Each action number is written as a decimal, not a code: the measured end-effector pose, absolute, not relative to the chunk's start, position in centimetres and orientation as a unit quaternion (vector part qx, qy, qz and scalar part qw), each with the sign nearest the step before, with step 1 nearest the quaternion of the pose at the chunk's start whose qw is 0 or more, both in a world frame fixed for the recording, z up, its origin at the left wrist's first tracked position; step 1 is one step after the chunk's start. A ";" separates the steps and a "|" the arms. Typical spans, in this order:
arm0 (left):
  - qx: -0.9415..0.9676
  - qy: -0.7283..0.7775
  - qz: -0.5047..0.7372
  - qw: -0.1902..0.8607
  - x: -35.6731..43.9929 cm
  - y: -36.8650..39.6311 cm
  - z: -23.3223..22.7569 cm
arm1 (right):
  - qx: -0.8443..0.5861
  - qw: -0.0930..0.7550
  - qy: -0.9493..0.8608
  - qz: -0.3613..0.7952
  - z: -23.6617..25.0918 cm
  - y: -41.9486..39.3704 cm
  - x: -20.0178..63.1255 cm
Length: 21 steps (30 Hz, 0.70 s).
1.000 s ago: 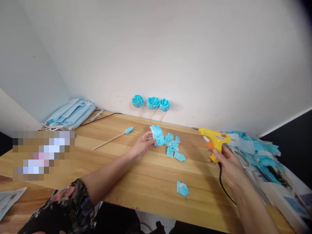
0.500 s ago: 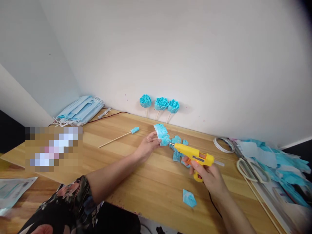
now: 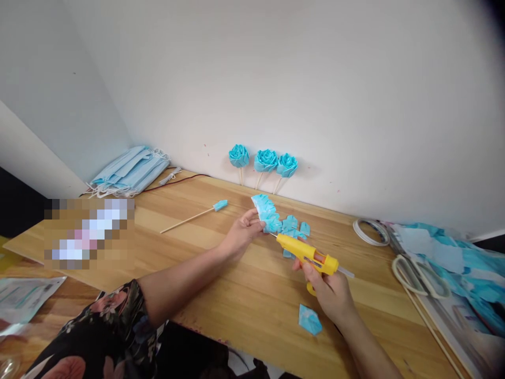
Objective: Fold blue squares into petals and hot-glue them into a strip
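Between the fingers of my left hand (image 3: pixel 245 231) is a pleated blue fabric strip (image 3: pixel 265 208), held up off the table. My right hand (image 3: pixel 325 281) is wrapped round a yellow hot glue gun (image 3: pixel 305 251), its metal nozzle at the lower edge of the strip; whether they touch I cannot tell. Several cut blue petals (image 3: pixel 290 225) lie behind the gun, partly hidden by it. A single blue piece (image 3: pixel 310 319) lies near the table's front edge. Left of my hands rests a wooden stick (image 3: pixel 185 221) with a blue wrapped tip (image 3: pixel 220 205).
Three blue fabric roses (image 3: pixel 265 160) on sticks lean against the wall. A pile of face masks (image 3: pixel 130 171) sits at the back left. On the right are a white roll (image 3: pixel 371 232), scissors (image 3: pixel 420 276) and blue fabric scraps (image 3: pixel 453 263). A blurred patch covers part of the left.
The glue gun and my right hand have shifted slightly left and down, along the strip's lower edge. My left hand still holds the strip. The view has tilted a little.
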<state>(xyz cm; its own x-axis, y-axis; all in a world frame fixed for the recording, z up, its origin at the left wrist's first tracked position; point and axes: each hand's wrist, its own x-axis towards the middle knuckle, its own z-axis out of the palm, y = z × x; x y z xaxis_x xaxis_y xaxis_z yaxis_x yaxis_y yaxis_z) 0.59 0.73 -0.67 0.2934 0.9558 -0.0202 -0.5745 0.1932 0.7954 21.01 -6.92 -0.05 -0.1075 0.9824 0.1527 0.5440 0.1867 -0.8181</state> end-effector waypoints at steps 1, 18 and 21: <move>0.351 0.271 0.529 0.723 0.6 0.7 -0.7 | -0.564 0.359 -0.683 0.295 -0.1 -6.9 21.0; 0.350 0.269 0.521 0.730 0.6 0.7 -0.8 | -0.575 0.338 -0.716 0.204 0.1 -6.5 20.7; 0.348 0.268 0.522 0.731 0.6 0.7 -0.8 | -0.573 0.338 -0.720 0.199 0.0 -6.5 20.7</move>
<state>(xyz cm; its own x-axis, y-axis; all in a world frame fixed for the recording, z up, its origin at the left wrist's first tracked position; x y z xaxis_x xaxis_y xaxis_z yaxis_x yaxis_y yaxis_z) 0.58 0.69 -0.76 0.3098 0.9504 -0.0287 -0.5766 0.2118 0.7891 20.73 -6.48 -0.03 -0.1157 0.9592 0.2579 0.6900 0.2644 -0.6738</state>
